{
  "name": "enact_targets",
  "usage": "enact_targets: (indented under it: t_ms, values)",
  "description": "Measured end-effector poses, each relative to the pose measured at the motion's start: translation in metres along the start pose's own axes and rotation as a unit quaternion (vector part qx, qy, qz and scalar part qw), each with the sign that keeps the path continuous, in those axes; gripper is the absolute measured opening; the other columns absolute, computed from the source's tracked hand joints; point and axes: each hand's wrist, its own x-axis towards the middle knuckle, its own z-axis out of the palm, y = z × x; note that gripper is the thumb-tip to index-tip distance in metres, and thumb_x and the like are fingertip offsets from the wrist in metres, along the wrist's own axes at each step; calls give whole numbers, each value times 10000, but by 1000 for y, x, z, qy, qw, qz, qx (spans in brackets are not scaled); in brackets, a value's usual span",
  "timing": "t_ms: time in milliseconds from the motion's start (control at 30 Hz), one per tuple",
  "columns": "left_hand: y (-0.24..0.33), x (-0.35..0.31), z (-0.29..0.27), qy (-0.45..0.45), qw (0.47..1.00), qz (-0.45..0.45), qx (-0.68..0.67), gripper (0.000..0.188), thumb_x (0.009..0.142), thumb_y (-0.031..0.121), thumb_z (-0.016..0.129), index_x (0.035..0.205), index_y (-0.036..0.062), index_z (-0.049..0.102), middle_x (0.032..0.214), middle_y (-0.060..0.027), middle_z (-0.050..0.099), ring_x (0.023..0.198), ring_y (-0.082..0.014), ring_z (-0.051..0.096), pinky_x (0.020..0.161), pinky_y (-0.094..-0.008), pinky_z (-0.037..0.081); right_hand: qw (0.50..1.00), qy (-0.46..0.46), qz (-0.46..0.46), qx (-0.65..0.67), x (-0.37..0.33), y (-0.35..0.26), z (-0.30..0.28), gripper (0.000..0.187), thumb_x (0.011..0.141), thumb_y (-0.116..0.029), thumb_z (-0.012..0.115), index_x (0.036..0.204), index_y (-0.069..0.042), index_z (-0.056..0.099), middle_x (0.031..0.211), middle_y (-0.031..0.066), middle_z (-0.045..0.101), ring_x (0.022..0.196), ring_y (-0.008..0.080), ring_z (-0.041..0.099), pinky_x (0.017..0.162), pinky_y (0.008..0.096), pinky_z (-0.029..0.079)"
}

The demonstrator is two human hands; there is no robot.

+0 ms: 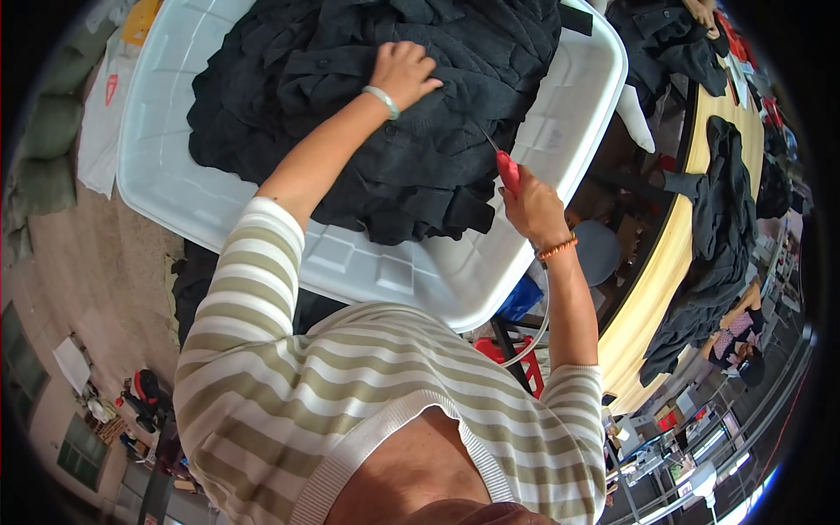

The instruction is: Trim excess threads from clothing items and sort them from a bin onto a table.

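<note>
A heap of dark grey garments [402, 131] lies in the large white plastic tub [420, 284] in front of me. My left hand [405, 73] rests palm down on the cloth, fingers a little bent and apart, a pale bangle on its wrist. To its right, my right hand [535, 208] is closed round a red-handled tool [507, 171] with a thin metal tip. That tip points up and left, close over the garments; whether it touches them I cannot tell. A pale cord [544, 315] runs down past the right wrist, which wears an orange bead bracelet.
A wooden-topped table [652, 337] curves along the right, with more dark garments [713, 236] on it. At the top right, another person's hand [700, 13] is at dark cloth. A grey round stool [595, 252] and a red stool [525, 363] stand below. White sacks [105, 122] lie left.
</note>
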Motion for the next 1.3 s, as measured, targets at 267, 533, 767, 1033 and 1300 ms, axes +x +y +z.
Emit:
enact_targets:
  t_ms: [267, 533, 767, 1033, 1300]
  values:
    - [51, 6, 30, -182, 975, 105, 68, 457, 873, 235, 614, 1314, 165, 514, 1307, -98, 525, 1282, -253, 431, 1117, -456, 222, 999, 19, 33, 22, 1, -5, 6, 436, 863, -259, 624, 1208, -5, 542, 881, 272, 660, 837, 436, 646, 751, 478, 518]
    - [2, -23, 8, 122, 964, -55, -228, 495, 810, 76, 622, 1289, 40, 501, 1323, -171, 509, 1274, -352, 438, 1074, -413, 346, 993, 21, -49, 107, 7, -40, -8, 397, 850, -246, 639, 1174, -37, 540, 885, 254, 657, 861, 442, 627, 767, 498, 496]
    - [-103, -71, 19, 9, 804, -319, -502, 337, 899, 80, 614, 1235, 62, 595, 1097, -84, 679, 1004, -177, 641, 863, -260, 481, 978, -22, -164, 126, 33, -90, 2, 387, 858, -244, 628, 1171, -36, 534, 863, 255, 651, 856, 442, 623, 759, 503, 490]
    - [-138, -96, -7, -65, 966, -251, 22, 627, 816, 369, 678, 1392, 283, 446, 1462, -26, 424, 1397, -298, 293, 1084, -650, 181, 973, 210, 35, 93, 62, 19, 27, 394, 888, -269, 598, 1189, -28, 518, 859, 260, 665, 733, 420, 656, 661, 473, 508]
    - [-164, -105, -25, -164, 931, -321, -63, 237, 816, 190, 665, 1044, 125, 672, 1038, -88, 644, 1079, -317, 560, 990, -404, 410, 938, 86, 255, 217, 155, 76, 46, 639, 840, -328, 648, 1352, -55, 381, 982, 271, 657, 955, 385, 651, 875, 444, 493]
